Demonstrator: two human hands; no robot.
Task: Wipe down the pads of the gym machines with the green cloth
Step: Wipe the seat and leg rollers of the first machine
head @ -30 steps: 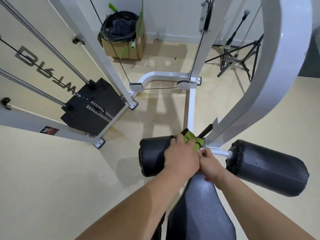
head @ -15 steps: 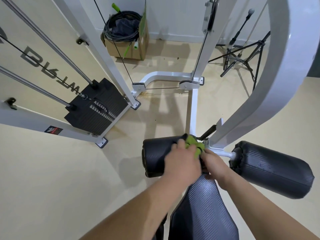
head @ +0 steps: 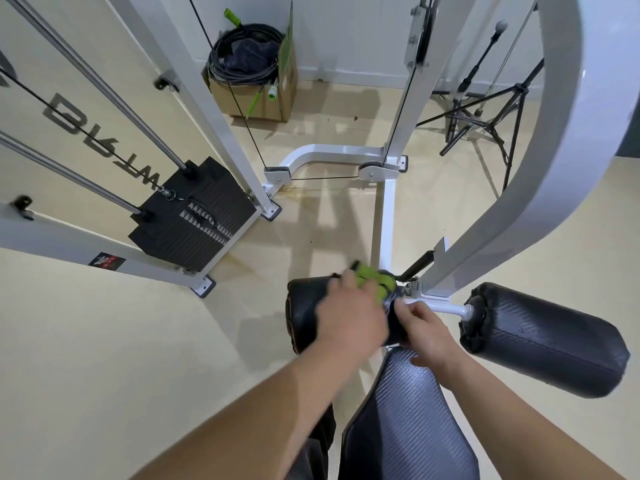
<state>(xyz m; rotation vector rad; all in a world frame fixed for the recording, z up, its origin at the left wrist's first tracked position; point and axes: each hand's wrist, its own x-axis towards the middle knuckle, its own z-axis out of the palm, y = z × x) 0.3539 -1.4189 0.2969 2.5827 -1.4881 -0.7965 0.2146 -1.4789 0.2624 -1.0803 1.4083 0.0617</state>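
Pale yellow flooring [head: 104, 358] runs up to a white wall, and against that wall sits a cardboard box [head: 258, 98] with 1 flap standing up. Inside it lies a thick coil of black cable [head: 242, 50] wrapped around some dark fabric; a green handle [head: 231, 16] pokes out at the top, and a white-and-green plug end [head: 272, 93] hangs over the front edge (whatever lies deeper in the box cannot be made out). To the right of the box stands a black tripod [head: 485, 123].

A white machine frame [head: 568, 140] curves down to a cross bar carrying 2 black roller pads. The left roller pad [head: 304, 306] is where both hands meet. The left hand [head: 349, 323], blurred, lies over its top with fingers curled around the green cloth [head: 375, 280], which is bunched against the pad's inner end near the frame. The right hand [head: 424, 330] grips that same inner end just beside the cloth, fingers closed on the pad. The right roller pad [head: 550, 344] sits apart, untouched. Below the hands is the textured black seat pad [head: 405, 420]. At far left is the black weight stack [head: 194, 220] on its guide rods.
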